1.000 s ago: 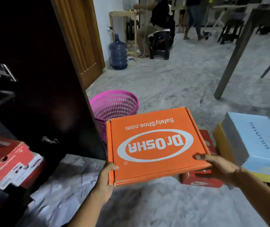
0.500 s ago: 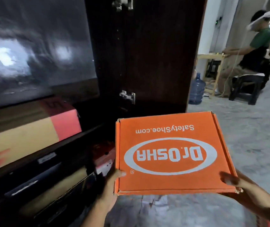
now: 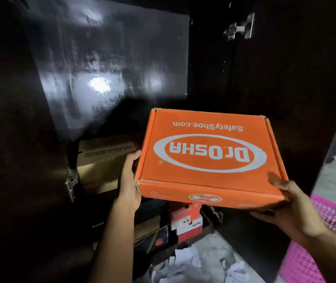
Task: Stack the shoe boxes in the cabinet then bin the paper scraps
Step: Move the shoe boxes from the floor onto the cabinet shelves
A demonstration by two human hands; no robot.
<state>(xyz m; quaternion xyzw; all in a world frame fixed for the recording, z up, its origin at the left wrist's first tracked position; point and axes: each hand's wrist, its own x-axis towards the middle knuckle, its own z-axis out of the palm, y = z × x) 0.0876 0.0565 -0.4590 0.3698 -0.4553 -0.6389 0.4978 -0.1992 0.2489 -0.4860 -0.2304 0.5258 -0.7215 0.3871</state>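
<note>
Cabinet (image 3: 30, 139): a dark, glossy cupboard is seen filling the left and centre of the view; light is reflected off its back panel, and a metal hinge (image 3: 239, 28) is fixed high on the open door at the right.
Brown box (image 3: 103, 160): a cardboard box is seen lying on a shelf inside the cabinet, just beside and behind the left hand (its label is too blurred to read).
Left hand (image 3: 129, 180): it is closed around the left near corner of the orange box, with the thumb laid up along the side wall.
Orange box (image 3: 207, 152): a flat shoe box is held in the air in front of the cabinet opening, tilted slightly down to the right; its white oval logo is turned upside down to the camera.
Red box (image 3: 185, 220): a red and white shoe box is seen low in the cabinet, below the orange box.
Paper scraps (image 3: 195, 264): crumpled white sheets are left lying on the floor at the foot of the cabinet.
Right hand (image 3: 287, 209): the right near corner of the orange box is gripped from beneath, with the thumb pressed on the lid.
Basket (image 3: 326, 248): a pink mesh bin is seen at the right edge, partly hidden by the right forearm.
</note>
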